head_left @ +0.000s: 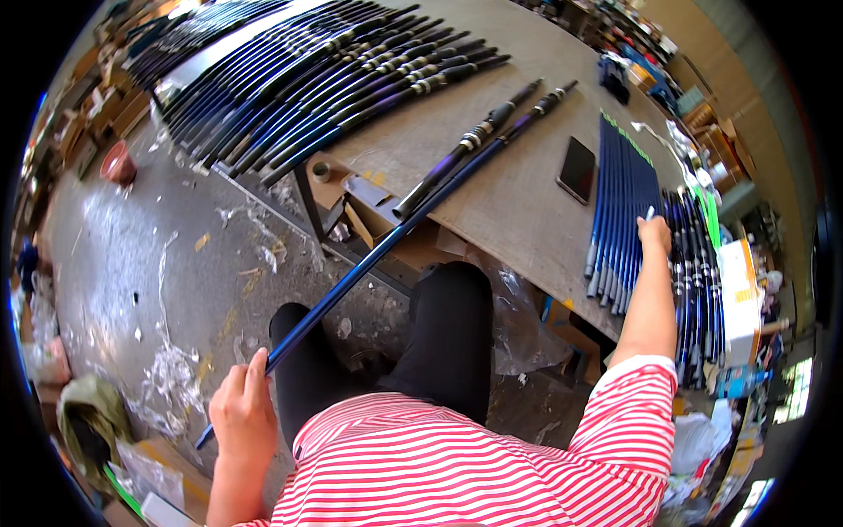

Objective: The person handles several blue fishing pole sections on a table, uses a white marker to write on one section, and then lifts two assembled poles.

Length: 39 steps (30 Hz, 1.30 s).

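Note:
My left hand point(241, 408) is closed round the lower part of a long dark blue fishing rod point(351, 274). The rod slants up to the right, its handle end resting over the table beside a second, thicker rod handle point(474, 136) with a silver-ringed reel seat. My right arm stretches out to the right. My right hand point(654, 234) has its fingers closed over the row of slim blue rod sections point(622, 198); a small white tip shows at the fingers, too small to name. Whether that hand touches the sections I cannot tell.
A brown table point(527, 211) bears a large spread of rods point(351, 79) at far left and a black phone point(576, 169). More rod handles point(694, 255) lie at right beside a white and yellow box point(739, 290). Plastic scraps litter the floor point(176, 263); a reddish bucket point(118, 164) stands there.

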Tool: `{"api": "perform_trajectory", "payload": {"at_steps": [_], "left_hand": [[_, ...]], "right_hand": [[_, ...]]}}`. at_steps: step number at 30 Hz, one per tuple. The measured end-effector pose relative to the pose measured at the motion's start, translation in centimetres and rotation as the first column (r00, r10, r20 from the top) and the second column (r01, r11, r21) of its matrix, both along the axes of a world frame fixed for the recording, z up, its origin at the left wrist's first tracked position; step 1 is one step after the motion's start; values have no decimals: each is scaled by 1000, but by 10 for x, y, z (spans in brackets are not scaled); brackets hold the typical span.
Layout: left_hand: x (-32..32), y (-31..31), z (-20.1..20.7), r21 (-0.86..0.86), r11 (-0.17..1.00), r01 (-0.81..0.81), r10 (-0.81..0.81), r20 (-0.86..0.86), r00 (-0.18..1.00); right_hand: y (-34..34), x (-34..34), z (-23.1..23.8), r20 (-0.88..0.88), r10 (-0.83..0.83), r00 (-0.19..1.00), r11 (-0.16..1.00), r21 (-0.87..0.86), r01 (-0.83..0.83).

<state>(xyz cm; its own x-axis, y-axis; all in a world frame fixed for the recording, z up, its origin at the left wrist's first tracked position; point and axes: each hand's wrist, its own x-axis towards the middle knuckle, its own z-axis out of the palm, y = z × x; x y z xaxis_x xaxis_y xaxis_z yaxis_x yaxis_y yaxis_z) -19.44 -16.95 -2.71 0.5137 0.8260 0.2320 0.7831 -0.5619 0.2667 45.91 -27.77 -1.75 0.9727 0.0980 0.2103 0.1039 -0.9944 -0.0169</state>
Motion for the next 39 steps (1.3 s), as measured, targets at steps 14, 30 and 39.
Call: {"api": "perform_trajectory", "payload": {"at_steps": [14, 30, 39], "left_hand": [[62, 0, 21, 234, 907, 350, -417, 388, 822], [143, -2, -14, -66, 841, 536, -402, 586, 703], [119, 8, -19, -211, -493, 844, 529, 698, 484]], "right_hand": [[59, -264, 56, 18, 988, 152, 105, 636, -765], [48, -353, -5, 41, 997, -68, -47, 994, -95], [61, -323, 24, 364, 930, 42, -363, 896, 256]]}}
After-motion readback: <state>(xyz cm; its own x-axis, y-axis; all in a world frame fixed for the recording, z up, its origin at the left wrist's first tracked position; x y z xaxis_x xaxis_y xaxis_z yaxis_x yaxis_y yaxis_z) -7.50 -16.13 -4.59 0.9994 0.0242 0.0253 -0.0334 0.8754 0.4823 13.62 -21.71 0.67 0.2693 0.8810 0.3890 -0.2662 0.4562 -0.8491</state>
